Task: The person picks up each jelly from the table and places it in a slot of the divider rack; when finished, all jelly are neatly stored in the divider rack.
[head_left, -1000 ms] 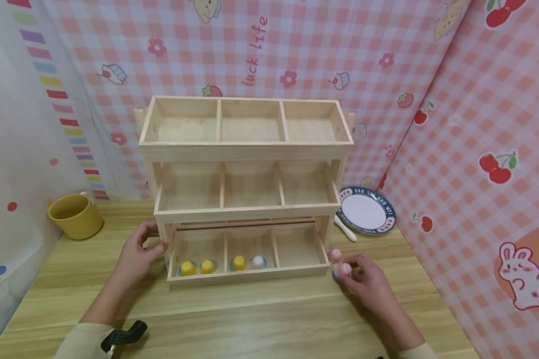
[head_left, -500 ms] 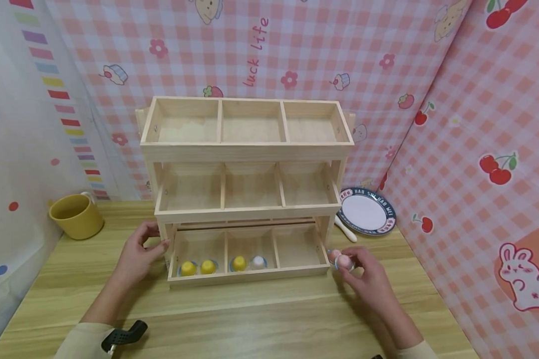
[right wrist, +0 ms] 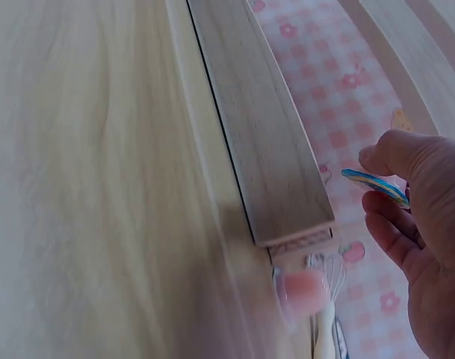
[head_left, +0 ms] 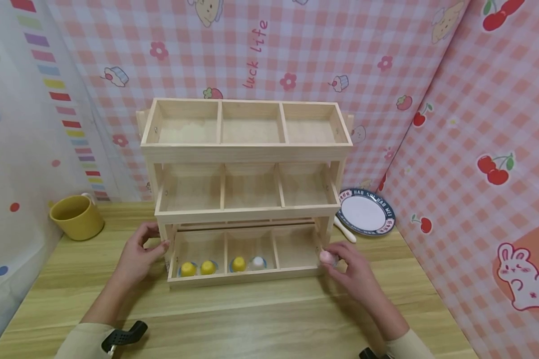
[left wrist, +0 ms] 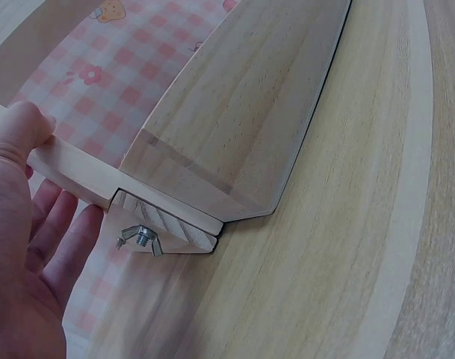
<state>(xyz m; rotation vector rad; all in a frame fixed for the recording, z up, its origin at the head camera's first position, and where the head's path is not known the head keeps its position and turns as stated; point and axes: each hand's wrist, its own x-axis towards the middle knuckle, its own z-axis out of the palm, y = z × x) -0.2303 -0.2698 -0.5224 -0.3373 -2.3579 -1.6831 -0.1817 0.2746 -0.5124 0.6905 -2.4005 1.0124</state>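
Observation:
A three-tier wooden shelf stands on the table, each tier split into three compartments. My left hand holds its left upright, thumb on one side and fingers on the other. Between thumb and fingers my right hand pinches a pink jelly cup at the right end of the bottom tier; its blue-edged lid shows in the right wrist view. A second pink jelly cup stands on the table beside that end. Yellow jelly cups and a white one sit in the bottom tier's left and middle compartments.
A yellow mug stands at the left. Right of the shelf lie a blue-rimmed plate and a whisk with a white handle. Patterned cloth walls close off the back and the sides.
My right hand has lifted one pink jelly cup from the table and carried it left to the bottom tier's right end. The left hand stays on the upright.

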